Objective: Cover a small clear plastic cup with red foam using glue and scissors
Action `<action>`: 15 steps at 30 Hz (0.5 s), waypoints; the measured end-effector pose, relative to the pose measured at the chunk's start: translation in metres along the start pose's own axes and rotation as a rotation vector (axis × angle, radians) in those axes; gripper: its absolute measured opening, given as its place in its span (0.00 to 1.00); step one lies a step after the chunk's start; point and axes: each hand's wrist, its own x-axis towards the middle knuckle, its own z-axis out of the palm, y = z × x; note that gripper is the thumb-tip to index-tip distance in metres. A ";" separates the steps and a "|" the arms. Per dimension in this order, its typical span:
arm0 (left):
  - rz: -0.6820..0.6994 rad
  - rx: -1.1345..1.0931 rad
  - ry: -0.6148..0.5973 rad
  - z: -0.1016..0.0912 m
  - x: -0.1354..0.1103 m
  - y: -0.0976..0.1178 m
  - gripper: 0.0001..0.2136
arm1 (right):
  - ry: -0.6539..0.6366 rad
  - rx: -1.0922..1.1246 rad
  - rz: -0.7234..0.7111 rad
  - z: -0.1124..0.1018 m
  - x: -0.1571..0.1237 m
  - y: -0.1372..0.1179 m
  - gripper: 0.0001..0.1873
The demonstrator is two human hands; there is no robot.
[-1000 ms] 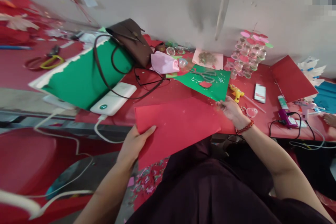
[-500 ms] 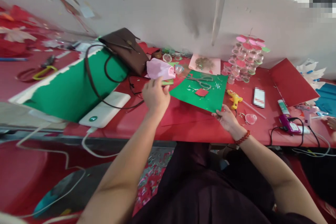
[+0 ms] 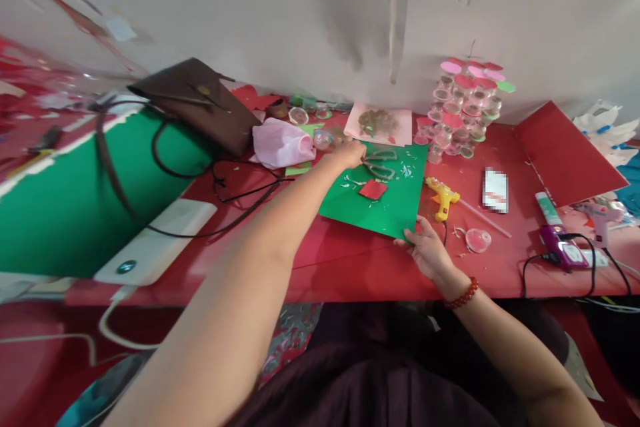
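My left hand [image 3: 352,153] reaches across the far left part of a green sheet [image 3: 345,208], closed over the blade end of a pair of scissors [image 3: 384,164]. Only the looped handles show, lying on the sheet; the blades and my fingertips are hidden. At the sheet's front right corner my right hand [image 3: 425,247] pinches the edge, thumb on top. A small red piece [image 3: 373,189] and white scraps lie on the green surface.
A pink cloth bundle [image 3: 283,143], brown bag [image 3: 197,103] and white power bank [image 3: 157,240] are on the left. To the right are a yellow glue gun [image 3: 443,198], stacked clear cups [image 3: 463,107], a glue stick [image 3: 549,209] and a red board [image 3: 570,150].
My left hand has gone from beside the pink bundle to the scissors, moving right and away from me. My right hand stays at the sheet's corner. The view has shifted right.
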 end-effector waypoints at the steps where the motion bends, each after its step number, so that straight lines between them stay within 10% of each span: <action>1: -0.013 0.026 -0.016 -0.002 -0.003 -0.002 0.09 | 0.000 0.001 0.003 -0.001 0.000 0.000 0.29; 9: -0.015 0.124 0.097 -0.016 -0.052 0.004 0.13 | -0.017 -0.025 -0.006 0.000 -0.005 0.000 0.29; 15: -0.475 -0.231 0.336 -0.041 -0.082 -0.048 0.15 | -0.006 -0.013 -0.025 0.005 -0.015 0.003 0.31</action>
